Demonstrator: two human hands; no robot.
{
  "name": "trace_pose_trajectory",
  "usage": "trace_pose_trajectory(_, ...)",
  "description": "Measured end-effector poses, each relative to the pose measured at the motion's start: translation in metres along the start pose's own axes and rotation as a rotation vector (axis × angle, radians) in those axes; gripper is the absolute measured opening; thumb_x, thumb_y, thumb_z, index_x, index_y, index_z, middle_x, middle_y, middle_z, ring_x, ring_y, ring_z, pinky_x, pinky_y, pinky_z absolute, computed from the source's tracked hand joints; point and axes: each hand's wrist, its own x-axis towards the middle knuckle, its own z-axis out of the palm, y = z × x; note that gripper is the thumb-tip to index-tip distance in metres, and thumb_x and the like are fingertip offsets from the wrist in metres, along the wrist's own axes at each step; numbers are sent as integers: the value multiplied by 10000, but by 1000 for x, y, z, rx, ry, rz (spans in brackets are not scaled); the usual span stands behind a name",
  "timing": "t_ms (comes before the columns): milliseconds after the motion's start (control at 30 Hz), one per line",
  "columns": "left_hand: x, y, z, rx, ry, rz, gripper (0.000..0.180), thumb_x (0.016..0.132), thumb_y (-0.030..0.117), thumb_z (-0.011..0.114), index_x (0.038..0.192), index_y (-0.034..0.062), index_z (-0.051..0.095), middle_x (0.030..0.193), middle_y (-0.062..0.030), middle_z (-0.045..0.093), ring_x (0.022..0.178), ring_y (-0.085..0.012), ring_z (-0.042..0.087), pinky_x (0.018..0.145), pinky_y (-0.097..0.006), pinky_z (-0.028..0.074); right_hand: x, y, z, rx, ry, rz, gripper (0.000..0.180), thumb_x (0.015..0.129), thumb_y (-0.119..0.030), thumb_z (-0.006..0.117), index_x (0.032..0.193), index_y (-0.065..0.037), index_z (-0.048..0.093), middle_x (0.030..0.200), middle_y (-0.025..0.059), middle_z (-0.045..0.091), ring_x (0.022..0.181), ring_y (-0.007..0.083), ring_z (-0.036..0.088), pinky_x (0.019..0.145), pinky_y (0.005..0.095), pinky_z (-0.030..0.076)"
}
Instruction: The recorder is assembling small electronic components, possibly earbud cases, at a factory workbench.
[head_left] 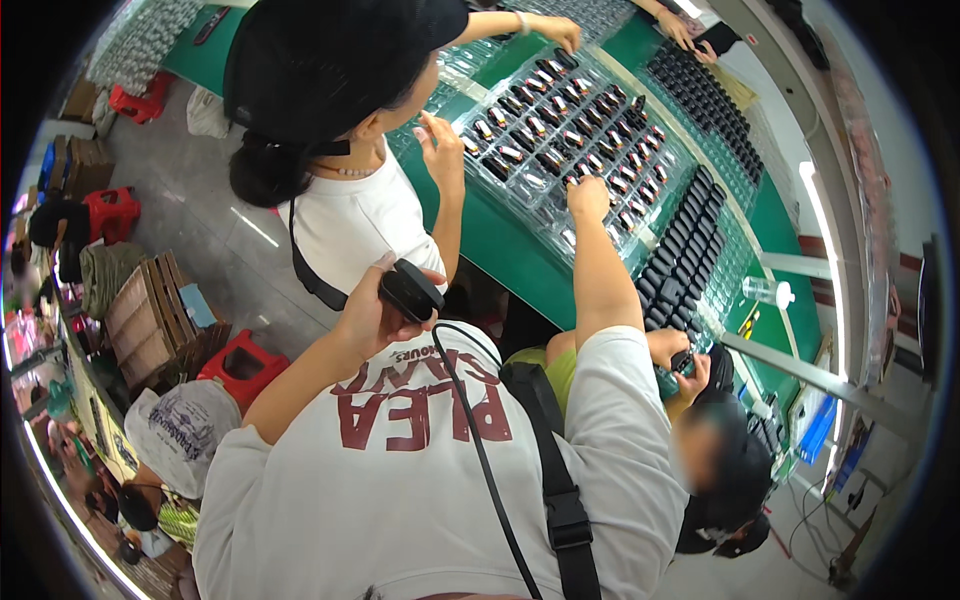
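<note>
Clamping one black case [411, 290] is the left grip [372, 308]; whether the right grip [589, 197], at one tray [543, 206], pinches, I cannot tell.

Bright, mostly even light fills the frame; white light strips [826, 240] curve along the right and lower-left rims. The clear tray [540, 197] glints near upper centre, a pale streak shines on the floor [195, 190], edges bow, corners blacken.
</note>
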Motion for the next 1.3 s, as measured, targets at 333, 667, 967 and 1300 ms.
trace_pose_trajectory(333,7,-7,0,-93,51,110,637,947,525,199,1006,5,561,703,-168,602,495,-173,509,441,-265,388,-9,-2,-20,194,13,-46,269,787,-192,694,982,-23,617,776,134,640,773,316,648,716,367,531)
trace_pose_trajectory(667,67,-9,11,-141,-152,447,646,967,527,241,1166,-43,470,1016,-169,616,942,-295,632,841,-365,499,-159,-71,-145,1616,-316,217,326,786,-35,701,1071,0,548,928,80,641,796,157,649,637,219,514)
trace_pose_trajectory(967,61,-23,14,-42,-283,407,578,972,487,279,998,-24,548,897,-156,636,801,-228,629,822,-347,491,-262,-95,-126,1571,-161,45,305,721,-25,771,960,22,588,985,69,642,826,65,581,705,172,487)
trace_pose_trajectory(1300,57,-37,2,1,-196,387,584,975,497,251,1021,-13,534,917,-153,628,842,-238,620,874,-353,469,-271,-97,-171,695,-141,-269,196,731,-69,700,910,-7,653,817,100,615,745,202,616,680,315,480)
